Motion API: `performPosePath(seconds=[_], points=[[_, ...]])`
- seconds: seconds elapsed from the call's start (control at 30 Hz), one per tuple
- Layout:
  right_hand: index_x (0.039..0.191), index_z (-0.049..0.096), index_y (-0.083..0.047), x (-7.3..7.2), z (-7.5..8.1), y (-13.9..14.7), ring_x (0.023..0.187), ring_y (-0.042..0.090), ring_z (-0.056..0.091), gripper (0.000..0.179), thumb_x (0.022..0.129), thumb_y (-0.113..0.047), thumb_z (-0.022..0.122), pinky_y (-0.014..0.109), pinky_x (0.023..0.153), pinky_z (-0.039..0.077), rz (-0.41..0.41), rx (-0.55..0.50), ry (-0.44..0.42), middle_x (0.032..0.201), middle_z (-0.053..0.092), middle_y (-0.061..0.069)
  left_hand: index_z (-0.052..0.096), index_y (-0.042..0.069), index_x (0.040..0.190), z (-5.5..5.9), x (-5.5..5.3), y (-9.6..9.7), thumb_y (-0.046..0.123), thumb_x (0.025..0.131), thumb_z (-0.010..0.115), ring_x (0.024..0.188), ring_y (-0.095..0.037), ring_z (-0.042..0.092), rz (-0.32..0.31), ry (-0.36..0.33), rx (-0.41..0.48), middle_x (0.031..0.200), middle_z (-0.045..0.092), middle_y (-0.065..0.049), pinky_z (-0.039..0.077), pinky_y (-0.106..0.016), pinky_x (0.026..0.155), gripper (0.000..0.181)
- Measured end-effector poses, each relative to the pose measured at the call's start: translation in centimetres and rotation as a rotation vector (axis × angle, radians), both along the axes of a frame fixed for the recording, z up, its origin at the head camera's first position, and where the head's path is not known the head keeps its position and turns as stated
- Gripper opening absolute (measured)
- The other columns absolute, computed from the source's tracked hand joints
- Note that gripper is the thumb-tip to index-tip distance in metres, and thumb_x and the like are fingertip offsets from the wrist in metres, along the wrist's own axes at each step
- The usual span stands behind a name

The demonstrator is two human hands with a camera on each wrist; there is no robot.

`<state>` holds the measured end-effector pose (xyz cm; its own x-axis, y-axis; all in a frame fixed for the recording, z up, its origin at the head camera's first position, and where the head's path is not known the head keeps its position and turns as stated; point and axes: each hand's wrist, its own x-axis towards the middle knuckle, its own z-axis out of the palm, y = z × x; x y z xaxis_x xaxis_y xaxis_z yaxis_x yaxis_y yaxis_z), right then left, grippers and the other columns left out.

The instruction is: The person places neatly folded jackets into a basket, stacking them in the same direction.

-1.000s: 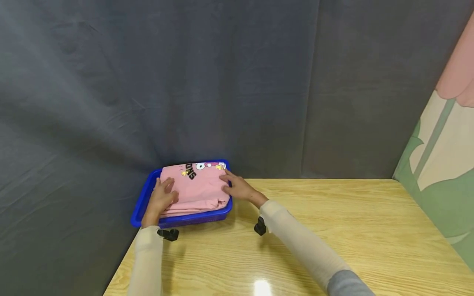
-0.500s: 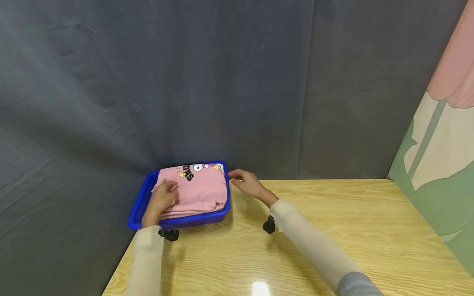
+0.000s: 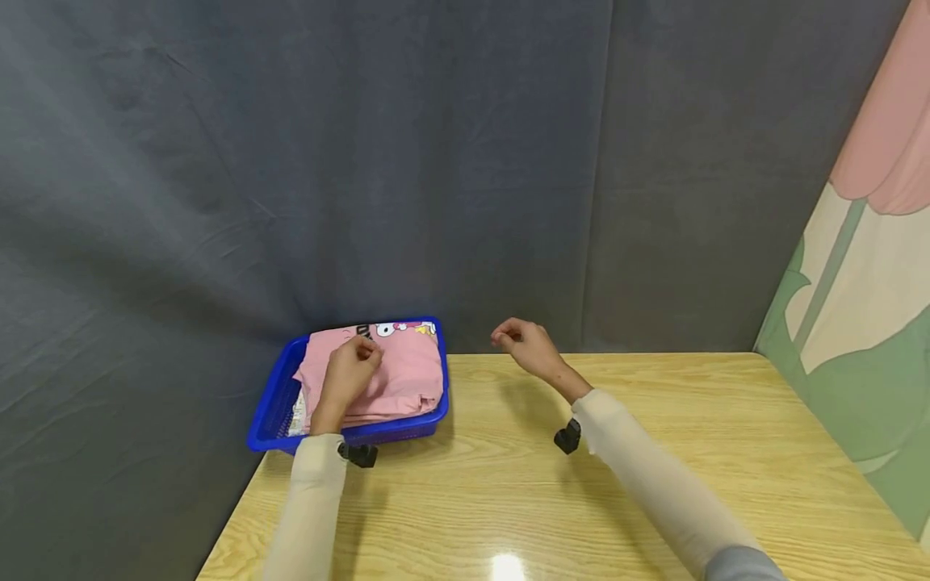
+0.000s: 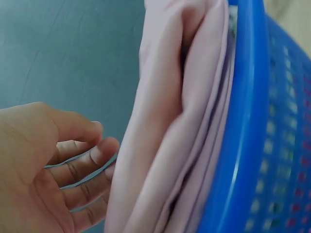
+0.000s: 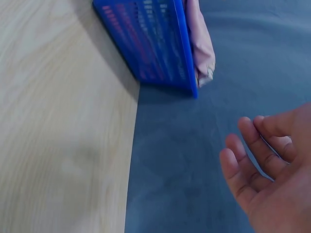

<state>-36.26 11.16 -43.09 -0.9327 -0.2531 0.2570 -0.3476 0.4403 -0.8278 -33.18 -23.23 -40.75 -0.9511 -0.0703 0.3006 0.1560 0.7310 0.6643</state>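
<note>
A folded pink garment [image 3: 410,363] with black lettering and a cartoon print lies in a blue plastic basket [image 3: 272,407] at the back left of the table. Over the garment is my left hand [image 3: 350,373], its fingers loosely bent and holding nothing. The left wrist view shows those fingers beside the layered pink folds [image 4: 160,116], near the basket's rim [image 4: 245,116]. Off to the right of the basket, my right hand [image 3: 534,349] hangs in the air above the table's back edge, fingers relaxed. Nothing is in it in the right wrist view either.
Some patterned light fabric [image 3: 298,415] shows under the pink garment at the basket's left side. A dark grey curtain [image 3: 508,202] stands behind and left of the wooden table [image 3: 654,436]. A flower-patterned cloth [image 3: 857,323] borders the right.
My right hand has come off the garment's right edge and moved right, away from the basket. My left hand has lifted and shifted right over the garment, uncovering patterned fabric beneath.
</note>
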Motion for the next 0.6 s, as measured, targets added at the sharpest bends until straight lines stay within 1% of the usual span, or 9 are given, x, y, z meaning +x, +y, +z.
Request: performPosePath(seconds=[0.1,0.17,0.23,0.33,0.4,0.5,0.6], points=[[0.121,0.073,-0.004,0.2,0.1,1.7,0.113,0.037,0.075,0.025,0.112,-0.018,0.054,0.05,0.097,0.061,-0.015,-0.003,-0.007,0.117,0.076,0.017,0.073,0.002,0.104,0.0,-0.3,1.5,0.018,0.101,0.068,0.079,-0.024,0.068,-0.021,0.006,0.015,0.087,0.075,-0.014,0.05,-0.033,0.077,0.017],[0.121,0.072,-0.005,0.3,0.1,2.9,0.114,0.038,0.074,0.027,0.114,-0.021,0.052,0.05,0.097,0.061,-0.035,0.009,-0.007,0.118,0.076,0.017,0.074,0.003,0.105,0.0,-0.4,2.6,0.019,0.103,0.067,0.074,-0.021,0.067,-0.045,0.007,0.021,0.083,0.075,-0.011,0.049,-0.032,0.074,0.017],[0.123,0.072,-0.004,0.4,0.1,4.0,0.114,0.038,0.074,0.029,0.114,-0.022,0.05,0.05,0.097,0.061,-0.056,0.022,-0.002,0.119,0.075,0.017,0.075,0.004,0.106,0.0,-0.6,3.6,0.019,0.105,0.065,0.071,-0.019,0.066,-0.068,0.01,0.029,0.079,0.074,-0.009,0.049,-0.032,0.073,0.019],[0.123,0.072,-0.004,0.5,0.1,5.5,0.112,0.037,0.074,0.031,0.115,-0.024,0.049,0.051,0.095,0.061,-0.095,0.053,0.015,0.119,0.075,0.018,0.076,0.006,0.107,0.0,-0.7,5.1,0.022,0.107,0.062,0.071,-0.018,0.066,-0.086,0.01,0.021,0.078,0.073,-0.006,0.049,-0.033,0.072,0.022],[0.123,0.071,-0.003,0.6,0.1,6.5,0.11,0.037,0.075,0.031,0.115,-0.022,0.049,0.052,0.093,0.062,-0.116,0.073,0.03,0.118,0.076,0.019,0.078,0.007,0.108,0.0,-0.8,6.0,0.022,0.107,0.06,0.071,-0.018,0.066,-0.098,0.017,0.006,0.078,0.073,-0.005,0.049,-0.034,0.072,0.023],[0.123,0.071,-0.003,0.8,0.0,7.8,0.107,0.036,0.074,0.028,0.114,-0.018,0.049,0.049,0.087,0.062,-0.139,0.124,0.056,0.117,0.075,0.019,0.079,0.008,0.11,0.0,-1.0,7.4,0.022,0.108,0.059,0.073,-0.017,0.065,-0.118,0.046,-0.038,0.079,0.074,-0.004,0.05,-0.034,0.072,0.024],[0.125,0.07,-0.002,0.9,0.0,8.9,0.104,0.036,0.073,0.027,0.113,-0.014,0.048,0.047,0.081,0.06,-0.163,0.185,0.083,0.118,0.075,0.021,0.08,0.007,0.111,0.0,-1.2,8.9,0.02,0.109,0.058,0.072,-0.017,0.065,-0.147,0.072,-0.075,0.081,0.075,-0.003,0.051,-0.035,0.07,0.026]])
